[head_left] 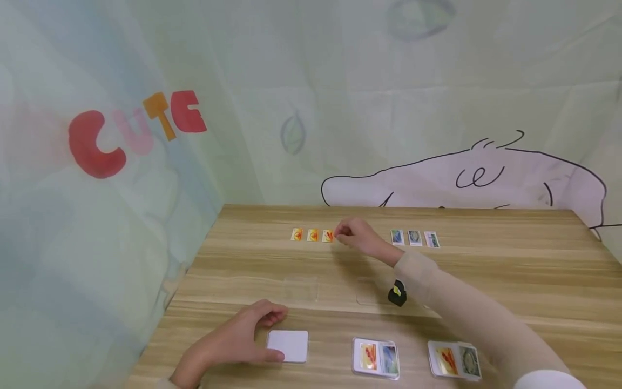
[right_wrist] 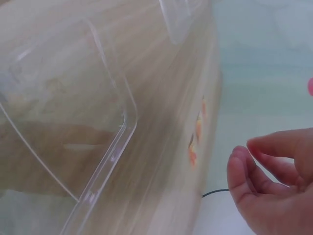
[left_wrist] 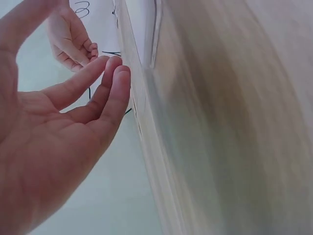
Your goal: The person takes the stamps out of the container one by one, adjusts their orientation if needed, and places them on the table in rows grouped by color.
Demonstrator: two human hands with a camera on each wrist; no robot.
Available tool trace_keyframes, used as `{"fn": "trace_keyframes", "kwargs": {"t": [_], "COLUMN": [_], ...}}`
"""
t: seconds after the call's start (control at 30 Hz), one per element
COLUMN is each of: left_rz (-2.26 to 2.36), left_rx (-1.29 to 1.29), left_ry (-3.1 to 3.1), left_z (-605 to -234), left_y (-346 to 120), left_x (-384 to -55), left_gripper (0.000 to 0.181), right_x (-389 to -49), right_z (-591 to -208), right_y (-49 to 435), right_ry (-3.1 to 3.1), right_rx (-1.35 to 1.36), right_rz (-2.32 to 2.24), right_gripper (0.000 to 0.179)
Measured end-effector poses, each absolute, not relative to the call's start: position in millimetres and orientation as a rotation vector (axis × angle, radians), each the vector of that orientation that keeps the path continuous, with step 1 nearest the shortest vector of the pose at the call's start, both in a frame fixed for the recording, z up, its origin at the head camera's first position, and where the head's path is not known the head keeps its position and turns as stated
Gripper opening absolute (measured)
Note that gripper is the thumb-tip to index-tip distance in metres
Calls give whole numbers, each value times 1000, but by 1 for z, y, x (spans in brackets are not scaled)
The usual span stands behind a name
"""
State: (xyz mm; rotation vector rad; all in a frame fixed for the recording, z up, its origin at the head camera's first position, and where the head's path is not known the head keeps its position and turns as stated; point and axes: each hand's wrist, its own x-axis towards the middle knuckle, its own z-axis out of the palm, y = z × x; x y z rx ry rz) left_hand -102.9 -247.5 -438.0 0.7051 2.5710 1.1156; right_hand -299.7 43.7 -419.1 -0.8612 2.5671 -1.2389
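At the far side of the table my right hand (head_left: pixel 357 235) reaches over with loosely curled fingers, fingertips right by the last of three small orange picture cards (head_left: pixel 328 236). In the right wrist view its thumb and fingertips come close together, with nothing visible between them. My left hand (head_left: pixel 248 335) lies near the front, its thumb overlapping the corner of a blank white card stack (head_left: pixel 293 346) and its other fingers beyond the far edge. Relaxed, slightly bent fingers (left_wrist: pixel 115 93) show in the left wrist view, holding nothing.
Two clear cases with picture cards, one in the middle (head_left: pixel 376 371) and one at right (head_left: pixel 455 373), lie at the front. Transparent trays (head_left: pixel 301 289) stand mid-table. A black piece with a yellow mark (head_left: pixel 397 294) is beside my right sleeve. Three bluish-grey cards (head_left: pixel 414 238) line the back right.
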Motion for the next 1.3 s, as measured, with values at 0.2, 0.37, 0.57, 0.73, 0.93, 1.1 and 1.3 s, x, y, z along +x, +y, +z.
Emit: {"fn": "trace_keyframes", "kwargs": {"t": [0.2, 0.37, 0.57, 0.73, 0.93, 1.1, 1.3], "left_rz": [1090, 1071, 1096, 1105, 1078, 1075, 1069], "left_rx": [729, 795, 830, 868, 917, 972, 982], "left_ry": [2606, 2636, 2619, 2597, 2570, 2559, 2584], "left_z": [-436, -434, -432, -432, -433, -435, -438], "left_y": [-238, -229, -217, -207, -194, -185, -177], "left_x": [-106, -109, -114, -118, -123, -125, -127], "left_gripper": [75, 74, 73, 73, 73, 73, 73], "right_x": [-288, -280, -271, -262, -249, -239, -232], "right_z": [-411, -406, -404, -403, -402, -404, -408], "right_y": [51, 57, 68, 77, 91, 102, 115], "right_ry": [2508, 2485, 2461, 2460, 2457, 2462, 2479], "right_rx": [-857, -885, -920, -916, -908, -912, -892], "right_rz": [-1267, -1282, -1290, -1281, -1278, -1288, -1277], "right_gripper": [11, 9, 7, 7, 7, 8, 11]}}
